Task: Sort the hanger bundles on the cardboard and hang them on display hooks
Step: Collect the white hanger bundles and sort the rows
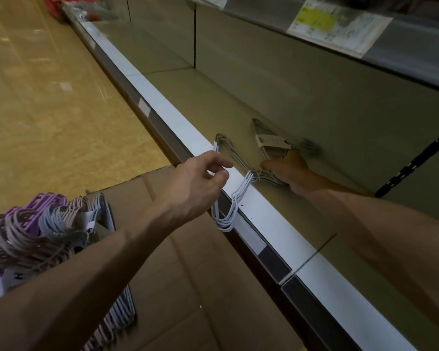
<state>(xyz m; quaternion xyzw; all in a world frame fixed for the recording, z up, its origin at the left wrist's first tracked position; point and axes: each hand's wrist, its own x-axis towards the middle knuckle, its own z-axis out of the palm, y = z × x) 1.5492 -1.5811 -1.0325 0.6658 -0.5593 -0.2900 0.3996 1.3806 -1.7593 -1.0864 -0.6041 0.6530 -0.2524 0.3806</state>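
Observation:
A bundle of white wire hangers lies across the bottom shelf's front edge, its hooks dangling over the edge. My left hand pinches this bundle near one corner. My right hand reaches deep into the shelf and rests on the same bundle's far side, beside a second white bundle with a paper label lying on the shelf floor. More bundles, purple and grey, are piled on flat cardboard on the floor at the lower left.
The bottom shelf runs diagonally with a white front strip. An upper shelf with price labels overhangs at the top right. A black slotted upright stands at the right. Red items sit far off at the top left.

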